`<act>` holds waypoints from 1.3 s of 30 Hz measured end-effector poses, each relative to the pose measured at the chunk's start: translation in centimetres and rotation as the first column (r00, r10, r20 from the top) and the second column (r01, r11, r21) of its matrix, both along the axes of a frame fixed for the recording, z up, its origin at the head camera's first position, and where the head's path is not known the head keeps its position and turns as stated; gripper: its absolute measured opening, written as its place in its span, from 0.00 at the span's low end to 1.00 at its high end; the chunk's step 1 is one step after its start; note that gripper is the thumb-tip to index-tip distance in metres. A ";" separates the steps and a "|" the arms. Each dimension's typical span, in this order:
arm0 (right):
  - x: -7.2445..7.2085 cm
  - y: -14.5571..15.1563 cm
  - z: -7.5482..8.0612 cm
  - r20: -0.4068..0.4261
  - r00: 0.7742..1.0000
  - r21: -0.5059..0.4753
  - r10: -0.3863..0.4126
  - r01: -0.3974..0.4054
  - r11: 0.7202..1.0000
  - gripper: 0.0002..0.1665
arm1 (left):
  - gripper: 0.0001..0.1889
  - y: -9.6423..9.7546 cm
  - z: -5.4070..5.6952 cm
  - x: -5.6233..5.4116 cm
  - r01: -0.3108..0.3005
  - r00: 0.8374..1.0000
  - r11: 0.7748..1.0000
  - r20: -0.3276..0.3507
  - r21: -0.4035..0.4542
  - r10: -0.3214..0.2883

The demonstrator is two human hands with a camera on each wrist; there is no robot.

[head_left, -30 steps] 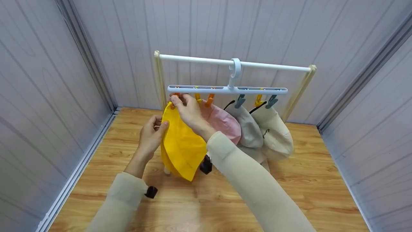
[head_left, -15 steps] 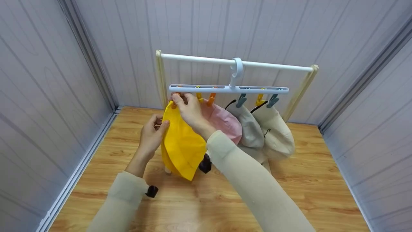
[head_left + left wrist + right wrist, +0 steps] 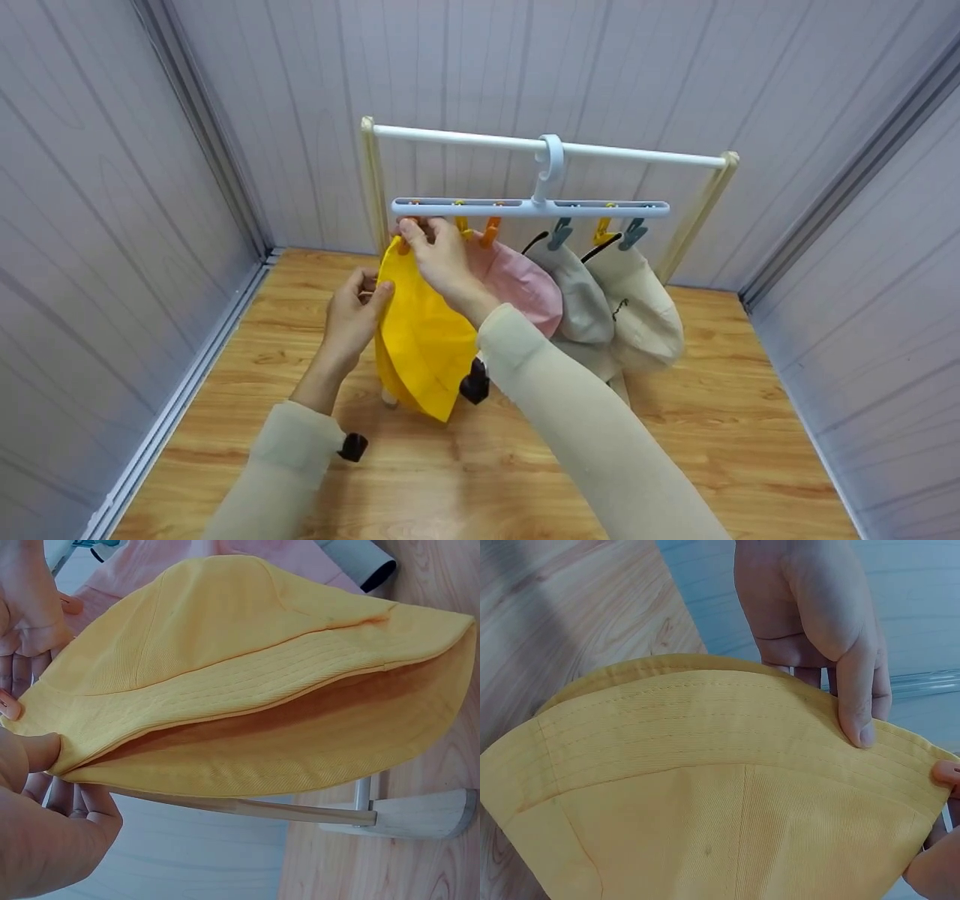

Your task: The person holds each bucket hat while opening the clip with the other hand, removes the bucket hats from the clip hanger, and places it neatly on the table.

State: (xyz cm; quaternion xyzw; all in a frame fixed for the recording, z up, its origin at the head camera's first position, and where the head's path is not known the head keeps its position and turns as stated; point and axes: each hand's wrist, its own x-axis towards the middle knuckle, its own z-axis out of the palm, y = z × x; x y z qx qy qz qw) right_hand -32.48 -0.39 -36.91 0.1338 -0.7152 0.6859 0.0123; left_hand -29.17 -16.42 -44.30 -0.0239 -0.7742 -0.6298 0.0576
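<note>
A yellow bucket hat (image 3: 424,337) hangs by its brim at the left end of a pale blue clip hanger (image 3: 465,208). On the hat's left edge, my left hand (image 3: 349,315) pinches the brim between thumb and fingers, as the left wrist view also shows the hat (image 3: 225,667) with its brim gaping. My right hand (image 3: 446,262) reaches across to the top of the hat, thumb and fingers pinching an orange clip (image 3: 403,246). The clip (image 3: 946,772) lies over the brim in the right wrist view. Whether its jaws press on the cloth cannot be told.
Beside the yellow hat hang a pink hat (image 3: 521,281), a grey hat (image 3: 577,296) and a cream hat (image 3: 641,307). The hanger hooks over a white rail (image 3: 465,138) between wooden posts. Panelled walls (image 3: 630,67) enclose the wooden floor (image 3: 465,480).
Both hands keep their holds on the hat and clip. The right wrist shifts very slightly left; otherwise the view barely changes.
</note>
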 end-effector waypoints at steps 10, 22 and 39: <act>-0.1 -0.4 -0.1 -0.014 0.999 -0.006 -0.047 0.047 0.999 0.16 | 0.14 0.0 0.1 0.1 0.010 1.000 1.000 -0.003 0.010 -0.010; 0.0 -0.6 0.1 0.018 0.997 -0.012 -0.081 0.081 0.997 0.14 | 0.15 -0.1 0.1 0.2 0.001 1.000 1.000 -0.003 -0.004 -0.001; -0.2 -0.9 0.1 0.008 0.994 -0.020 -0.112 0.112 0.993 0.12 | 0.15 -0.1 0.0 0.1 0.006 1.000 1.000 -0.007 -0.014 -0.006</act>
